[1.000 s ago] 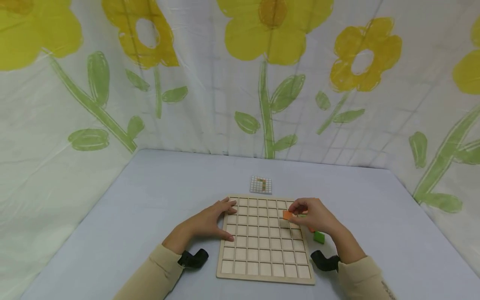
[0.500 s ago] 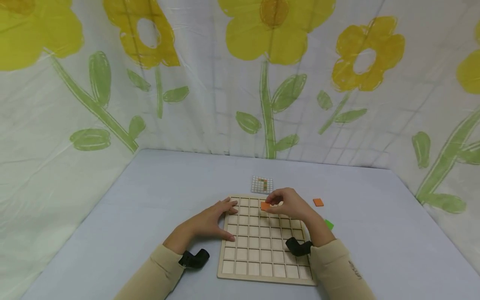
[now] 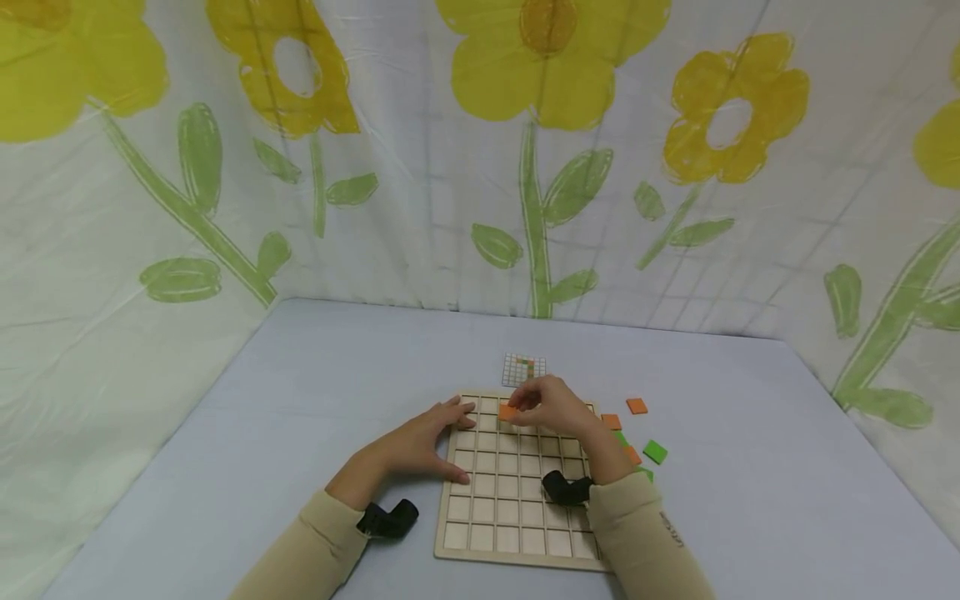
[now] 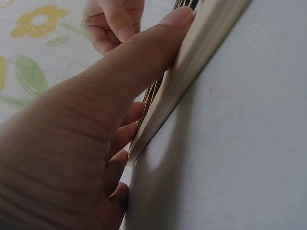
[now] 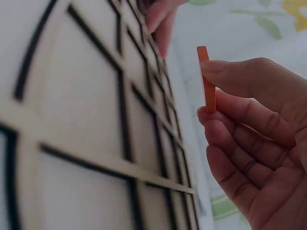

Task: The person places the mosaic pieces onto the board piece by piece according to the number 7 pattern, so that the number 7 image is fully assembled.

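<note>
Right wrist — orange tile [image 5: 210,92], pinched in grip [image 5: 263,152]

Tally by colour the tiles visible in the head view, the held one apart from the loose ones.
Orange tile in the right hand: 1
Loose orange tiles: 3
Loose green tiles: 3
Total: 7 visible; the right sleeve may hide more.

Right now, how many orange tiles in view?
4. The held tile is pinched in the right hand over the grid board; the far tile, the middle tile and the near tile, partly covered, lie to the board's right. The right arm may hide more.
</note>
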Available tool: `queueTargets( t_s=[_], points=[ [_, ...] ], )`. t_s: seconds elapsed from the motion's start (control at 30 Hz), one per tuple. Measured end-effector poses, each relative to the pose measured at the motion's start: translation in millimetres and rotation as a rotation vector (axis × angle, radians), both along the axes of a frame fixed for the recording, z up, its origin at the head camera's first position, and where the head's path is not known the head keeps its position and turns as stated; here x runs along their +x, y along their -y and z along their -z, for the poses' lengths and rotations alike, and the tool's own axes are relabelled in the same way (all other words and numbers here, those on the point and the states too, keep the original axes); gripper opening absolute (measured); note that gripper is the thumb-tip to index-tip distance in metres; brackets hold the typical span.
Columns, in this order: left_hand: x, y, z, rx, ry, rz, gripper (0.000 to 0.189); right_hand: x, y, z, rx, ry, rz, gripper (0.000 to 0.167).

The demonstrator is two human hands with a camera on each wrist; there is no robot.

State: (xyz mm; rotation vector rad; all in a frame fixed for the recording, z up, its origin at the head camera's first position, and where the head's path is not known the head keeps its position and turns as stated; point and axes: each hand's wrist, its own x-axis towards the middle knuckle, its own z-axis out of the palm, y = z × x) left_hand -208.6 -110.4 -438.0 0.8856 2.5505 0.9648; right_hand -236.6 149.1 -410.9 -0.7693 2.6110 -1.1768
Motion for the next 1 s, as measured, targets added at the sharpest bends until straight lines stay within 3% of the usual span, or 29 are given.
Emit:
queueTargets(
  t_s=[0.3, 1.0],
  points=[
    [1.4, 0.1, -0.7, 0.004, -0.005, -0.002, 0.078, -0.5, 3, 15.1, -0.014, 0.063, 0.052, 0.02],
    [0.4, -0.8, -0.5, -0.004, 0.021, -0.019, 0.082, 1.0, 2, 18.0, -0.036, 0.059, 0.02, 0.016]
  ],
)
